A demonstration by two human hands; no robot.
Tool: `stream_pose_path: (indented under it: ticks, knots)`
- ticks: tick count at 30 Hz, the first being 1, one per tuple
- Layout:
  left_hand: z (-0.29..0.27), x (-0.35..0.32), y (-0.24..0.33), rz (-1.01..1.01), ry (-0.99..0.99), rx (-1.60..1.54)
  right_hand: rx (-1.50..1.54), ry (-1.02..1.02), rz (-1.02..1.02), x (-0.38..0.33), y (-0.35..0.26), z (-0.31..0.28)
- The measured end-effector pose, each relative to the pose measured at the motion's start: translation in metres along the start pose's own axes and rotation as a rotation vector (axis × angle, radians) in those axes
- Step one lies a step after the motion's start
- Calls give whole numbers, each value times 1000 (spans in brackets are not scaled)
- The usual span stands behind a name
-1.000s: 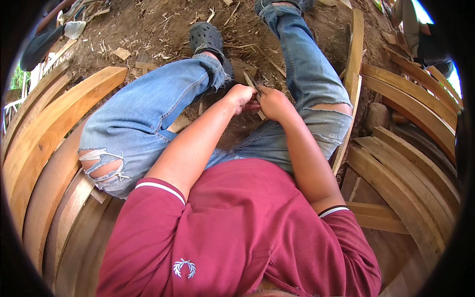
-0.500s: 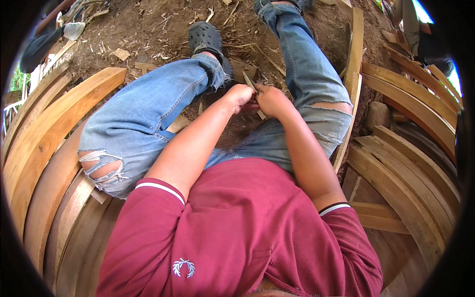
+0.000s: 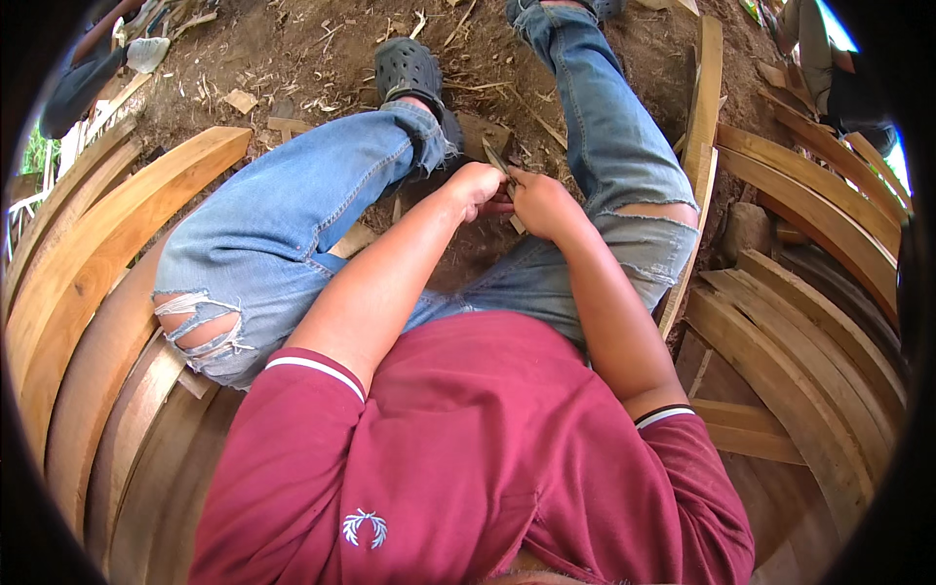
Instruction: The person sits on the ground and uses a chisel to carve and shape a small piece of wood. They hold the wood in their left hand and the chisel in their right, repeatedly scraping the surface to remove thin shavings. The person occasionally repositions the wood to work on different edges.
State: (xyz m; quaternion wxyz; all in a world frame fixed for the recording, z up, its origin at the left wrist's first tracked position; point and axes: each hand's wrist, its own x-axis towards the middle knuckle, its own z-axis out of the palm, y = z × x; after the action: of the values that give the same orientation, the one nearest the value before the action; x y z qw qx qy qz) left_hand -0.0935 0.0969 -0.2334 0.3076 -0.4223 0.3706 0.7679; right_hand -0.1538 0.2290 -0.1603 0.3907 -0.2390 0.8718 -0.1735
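Note:
Both my hands meet in front of me, between my knees and above the ground. A narrow, pointed, blade-like thing (image 3: 495, 156) sticks out between them, its tip aimed away from me and slightly left; its lower end is hidden. My right hand (image 3: 543, 205) is closed around that lower end, thumb and forefinger pressed against it. Close against it, my left hand (image 3: 476, 187) is curled shut with its fingers tucked underneath. Whatever my left hand grips is hidden by the fingers.
Curved wooden pieces (image 3: 146, 219) are stacked at my left, and more curved boards (image 3: 795, 366) at my right. A long upright plank (image 3: 700, 107) stands beside my right leg. Wood chips (image 3: 241, 100) litter the dirt. Other people's legs (image 3: 83, 83) show at the far left and far right.
The whole view has shifted very slightly. My hands stay together around the pointed thing, almost unmoved.

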Motion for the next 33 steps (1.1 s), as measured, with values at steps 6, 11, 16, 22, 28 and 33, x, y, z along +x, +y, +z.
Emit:
stream_pose_path:
  ticks: [6, 11, 16, 22, 28, 33]
  knots:
    - [0, 4, -2, 7, -7, -2, 106, -74, 65, 10, -1, -1]
    - [2, 4, -1, -2, 3, 32, 51, -35, 65, 9, -4, -3]
    - [5, -5, 1, -9, 3, -1, -69, -54, -47, 8, 8, 2]
    - [3, -3, 1, -19, -8, 26, 34, -42, 43, 20, 5, 5]
    - [1, 0, 3, -12, -28, 1, 21, -50, 27, 9, 7, -2]
    - [2, 2, 1, -25, -7, -2, 44, -66, 8, 15, 3, -4]
